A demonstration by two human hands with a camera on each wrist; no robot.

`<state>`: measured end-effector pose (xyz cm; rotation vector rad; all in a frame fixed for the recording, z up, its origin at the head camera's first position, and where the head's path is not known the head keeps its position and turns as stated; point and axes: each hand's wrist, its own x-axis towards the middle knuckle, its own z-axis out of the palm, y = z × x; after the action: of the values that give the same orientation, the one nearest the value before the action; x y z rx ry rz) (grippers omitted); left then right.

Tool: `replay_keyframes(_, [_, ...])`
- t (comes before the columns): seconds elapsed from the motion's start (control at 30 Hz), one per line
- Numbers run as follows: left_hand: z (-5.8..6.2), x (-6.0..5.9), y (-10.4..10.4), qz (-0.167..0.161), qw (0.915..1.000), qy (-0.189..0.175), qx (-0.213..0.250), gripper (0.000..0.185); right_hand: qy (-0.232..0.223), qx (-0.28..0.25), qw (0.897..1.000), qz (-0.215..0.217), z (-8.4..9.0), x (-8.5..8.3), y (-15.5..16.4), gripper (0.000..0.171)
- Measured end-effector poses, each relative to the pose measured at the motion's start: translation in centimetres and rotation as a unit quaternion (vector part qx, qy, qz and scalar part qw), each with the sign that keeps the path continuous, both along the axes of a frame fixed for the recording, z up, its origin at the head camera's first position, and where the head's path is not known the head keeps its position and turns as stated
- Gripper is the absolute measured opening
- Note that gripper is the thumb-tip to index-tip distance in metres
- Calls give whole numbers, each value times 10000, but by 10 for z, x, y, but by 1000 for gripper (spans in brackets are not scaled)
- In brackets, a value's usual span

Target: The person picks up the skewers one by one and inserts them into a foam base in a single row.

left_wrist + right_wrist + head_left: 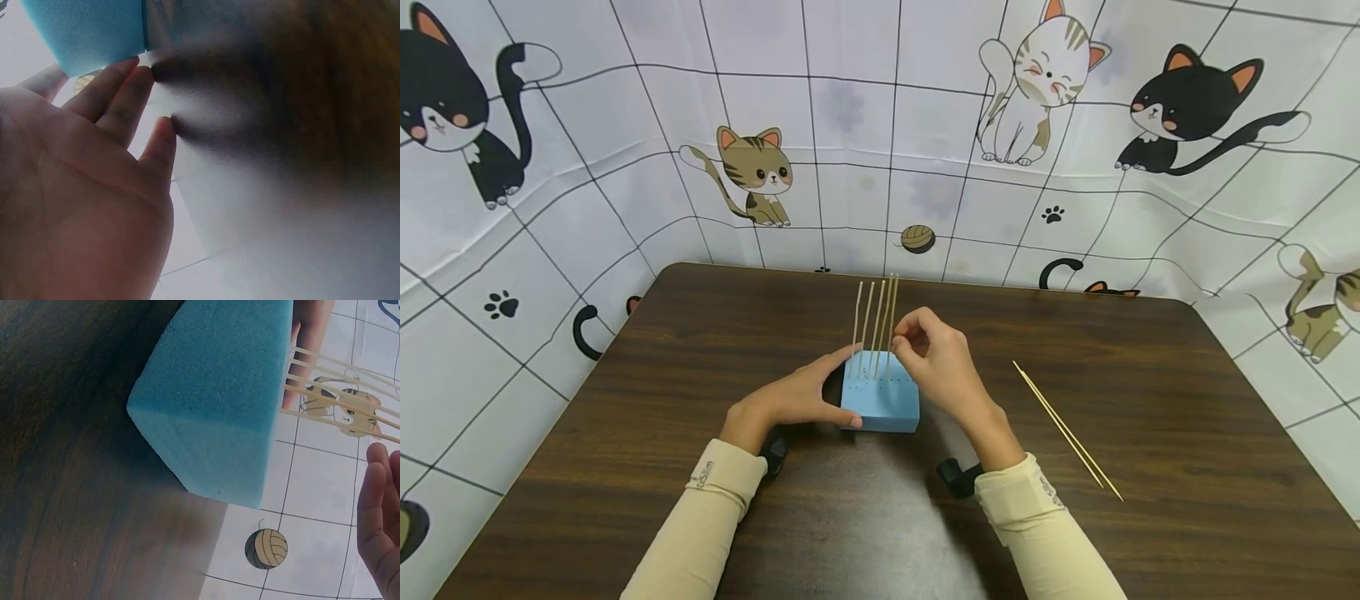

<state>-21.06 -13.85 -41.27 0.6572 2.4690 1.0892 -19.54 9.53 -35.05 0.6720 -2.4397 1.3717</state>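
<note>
A blue foam block (pixel 880 407) stands on the table with small holes in its top. Several thin wooden sticks (pixel 870 321) stand upright in it in a row towards its far side. My left hand (pixel 793 395) holds the block from the left, thumb at the front face and index finger at the far left corner. In the left wrist view, other fingertips (pixel 132 62) reach the block's lower edge. My right hand (pixel 938 358) is bent beside the rightmost stick, fingertips very close to it. The right wrist view shows fingertips (pixel 375 472) just beside that stick.
Two loose wooden sticks (pixel 1067 429) lie close together on the brown table (pixel 1150 375), right of my right hand. Behind the table hangs a white cloth (pixel 850 108) with cat prints. Dark wrist-worn devices (pixel 958 479) sit under both wrists.
</note>
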Motion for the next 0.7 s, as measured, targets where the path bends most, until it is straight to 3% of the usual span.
replay_keyframes(0.33, [1,1,1,-52,9999,85,65,108,-234,-31,9991,-345,0,2,19,4])
replay_keyframes(0.7, [3,4,-1,-86,10000,21,8,108,-682,454,9907,-1082,-7,4,79,6])
